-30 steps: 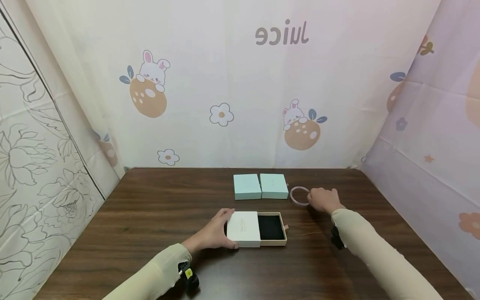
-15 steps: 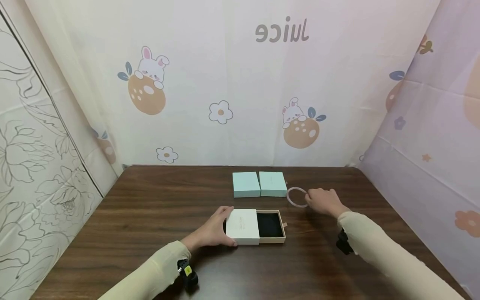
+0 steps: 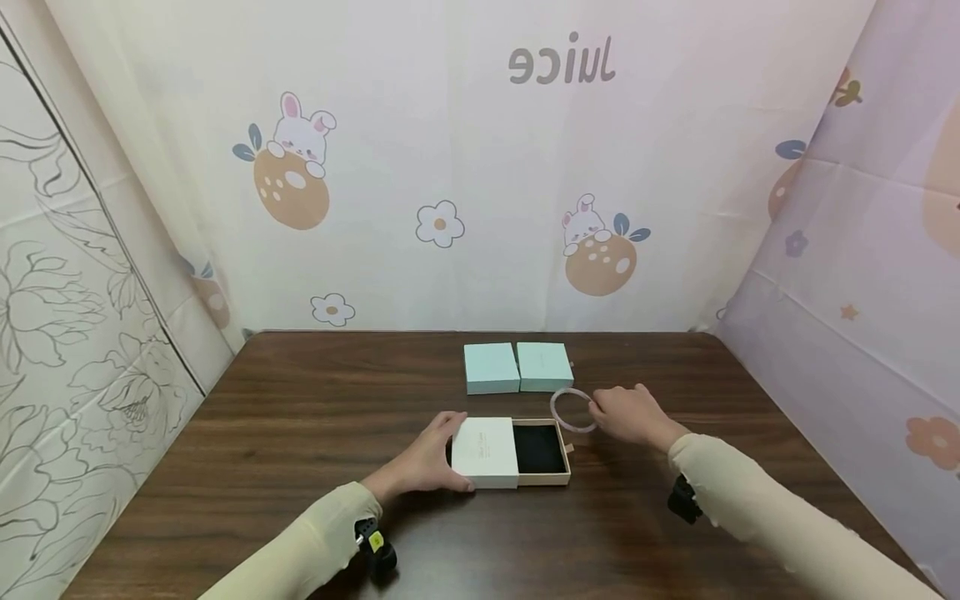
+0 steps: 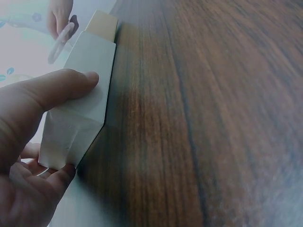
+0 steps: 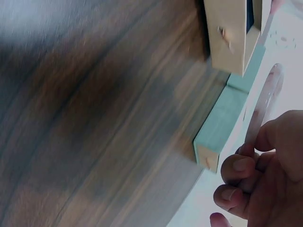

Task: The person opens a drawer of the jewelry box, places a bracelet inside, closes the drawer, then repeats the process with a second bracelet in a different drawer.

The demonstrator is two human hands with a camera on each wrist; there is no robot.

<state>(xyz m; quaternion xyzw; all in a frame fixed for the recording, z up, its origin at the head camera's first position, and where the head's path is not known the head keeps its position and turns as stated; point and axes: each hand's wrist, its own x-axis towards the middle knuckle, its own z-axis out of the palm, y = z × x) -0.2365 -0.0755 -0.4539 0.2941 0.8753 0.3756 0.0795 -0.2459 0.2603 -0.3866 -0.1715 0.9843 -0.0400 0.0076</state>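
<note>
A pale pink translucent bangle (image 3: 553,410) is pinched at its right side by my right hand (image 3: 632,414), up off the table behind the open drawer. In the right wrist view the thumb and curled fingers hold one end of the bangle (image 5: 263,101). My left hand (image 3: 426,457) grips the white sleeve of a drawer box (image 3: 485,450) from its left end. Thumb and fingers lie on opposite sides of the box (image 4: 90,61) in the left wrist view. The drawer (image 3: 542,480), lined in black, sticks out to the right, with a small pull tab at its end.
Two mint-green boxes (image 3: 491,367) stand side by side towards the back of the dark wooden table (image 3: 337,379). A patterned curtain (image 3: 390,150) hangs behind the table's back edge. Each wrist carries a small black camera (image 3: 378,554).
My right hand has moved left and towards me with the bangle, from beside the green boxes to near the drawer. The left hand stays on the white box.
</note>
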